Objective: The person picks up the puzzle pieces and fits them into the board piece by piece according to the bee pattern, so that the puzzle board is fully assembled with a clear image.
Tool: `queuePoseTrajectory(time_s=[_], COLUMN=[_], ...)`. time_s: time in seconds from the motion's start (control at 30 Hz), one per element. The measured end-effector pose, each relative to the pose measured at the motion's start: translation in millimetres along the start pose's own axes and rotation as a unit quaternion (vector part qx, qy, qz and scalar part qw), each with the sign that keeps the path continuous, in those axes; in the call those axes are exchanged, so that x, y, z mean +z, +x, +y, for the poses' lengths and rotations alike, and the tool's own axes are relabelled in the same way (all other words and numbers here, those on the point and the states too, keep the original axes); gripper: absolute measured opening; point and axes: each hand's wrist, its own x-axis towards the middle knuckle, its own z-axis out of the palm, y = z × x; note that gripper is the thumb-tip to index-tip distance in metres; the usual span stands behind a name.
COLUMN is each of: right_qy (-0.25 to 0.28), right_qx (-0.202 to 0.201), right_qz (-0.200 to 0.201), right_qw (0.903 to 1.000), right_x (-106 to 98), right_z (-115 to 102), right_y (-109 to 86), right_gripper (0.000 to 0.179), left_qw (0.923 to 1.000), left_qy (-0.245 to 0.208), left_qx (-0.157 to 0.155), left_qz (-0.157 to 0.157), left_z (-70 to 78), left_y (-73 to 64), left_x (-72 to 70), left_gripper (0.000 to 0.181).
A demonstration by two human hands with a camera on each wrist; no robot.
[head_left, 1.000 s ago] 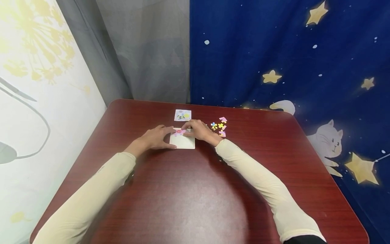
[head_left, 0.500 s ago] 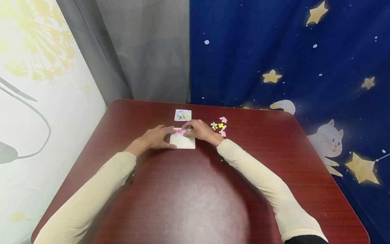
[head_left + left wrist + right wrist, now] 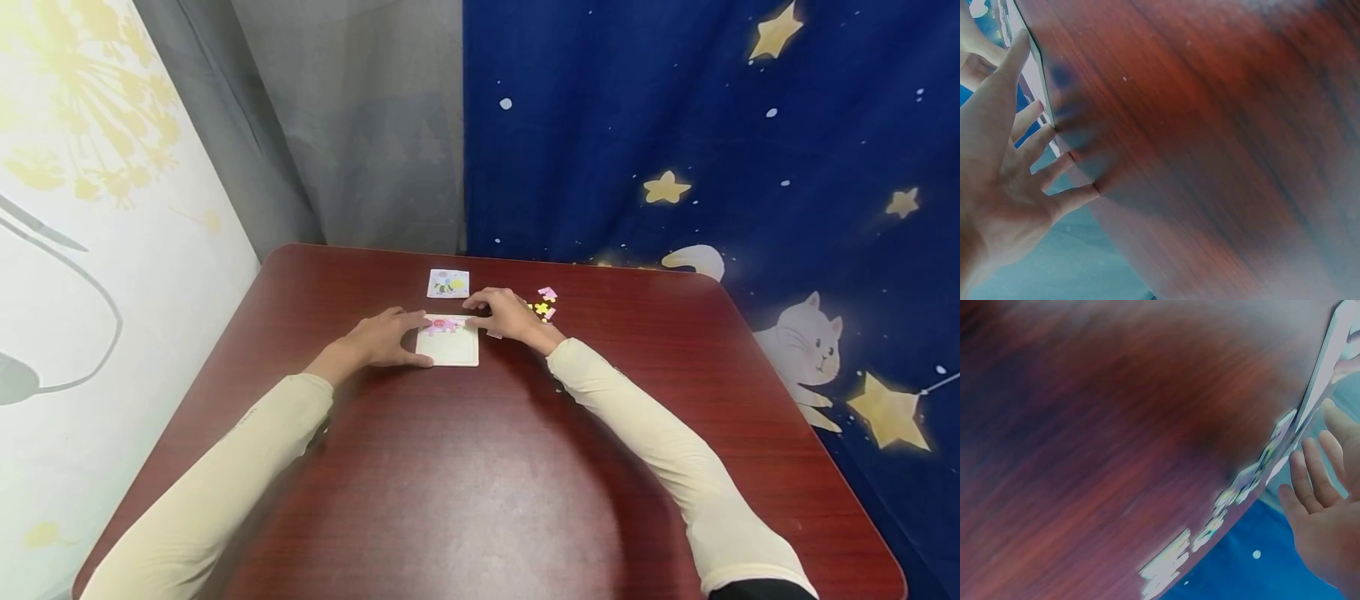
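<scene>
Board (image 3: 448, 350), pale and square, is set flat toward the far side of the table (image 3: 420, 467), with joined pink puzzle pieces (image 3: 442, 324) laid across its far left part. Its left side is touched by the left hand (image 3: 385, 339), whose fingers are extended and spread, nothing being gripped. The right hand (image 3: 508, 313) is held at the far right edge with fingers loosely extended; no piece is seen in its grasp. Loose puzzle pieces (image 3: 542, 309) are scattered to the right, partly hidden by that hand, and a picture card (image 3: 448, 284) is placed beyond the board. Risk is judged to lie chiefly in contact: the joined pieces could be knocked out of line if a left fingertip were dragged across them, the loose ones scattered by a low sweep of the right hand, and the board skewed by uneven pushing.
</scene>
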Motion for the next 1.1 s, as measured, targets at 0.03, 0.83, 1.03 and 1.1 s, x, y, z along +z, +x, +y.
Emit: queuePoseTrajectory(time_s=[0.03,0.83,1.03,1.1], right_qy=[0.004,-0.009,0.003,0.001], right_qx=[0.003,0.054,0.072,0.081], right_qz=[0.003,0.047,0.052,0.051], right_qw=[1.0000,0.9974,0.9961,0.9954], right_x=[-1.6,-42.2,-47.7,-48.9], right_z=[1.9,52.8,62.7,66.9], right_y=[-1.0,-23.9,-28.4,-29.2], right_gripper=[0.034,0.038,0.038,0.038], left_qw=[1.0000,1.0000,0.9999,0.9999], left_qy=[0.000,-0.007,-0.010,-0.009], left_qx=[0.001,0.004,0.005,0.007], left_qz=[0.000,0.003,0.008,0.009], left_z=[-0.1,-1.6,-2.5,-2.6], left_y=[0.0,-2.0,-2.0,-1.6], left_x=[0.0,-0.2,1.4,2.4], left_gripper=[0.093,0.092,0.092,0.092])
